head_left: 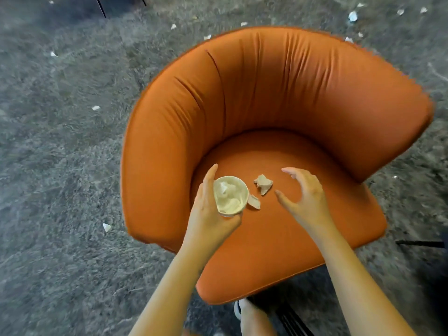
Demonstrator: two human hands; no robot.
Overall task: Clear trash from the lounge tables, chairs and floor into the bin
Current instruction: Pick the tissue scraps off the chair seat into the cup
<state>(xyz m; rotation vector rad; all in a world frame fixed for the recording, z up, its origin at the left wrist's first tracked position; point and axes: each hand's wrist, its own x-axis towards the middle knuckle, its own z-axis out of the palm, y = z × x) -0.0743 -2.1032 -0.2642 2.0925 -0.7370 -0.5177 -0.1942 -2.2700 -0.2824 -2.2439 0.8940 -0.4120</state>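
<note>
My left hand (208, 209) grips a cream paper cup (230, 195) stuffed with crumpled paper, holding it over the seat of an orange armchair (266, 112). Two crumpled beige paper scraps lie on the seat: a larger one (263, 184) just right of the cup and a smaller one (254, 202) touching the cup's lower right edge. My right hand (304, 197) hovers over the seat to the right of the scraps, its fingers spread and slightly curved, holding nothing.
Grey carpet surrounds the chair, strewn with several small white paper bits, such as a paper bit (106, 227) left of the chair and another paper bit (352, 16) at the far upper right. Dark chair legs (421, 243) show at right. My shoe (238, 309) stands below the seat.
</note>
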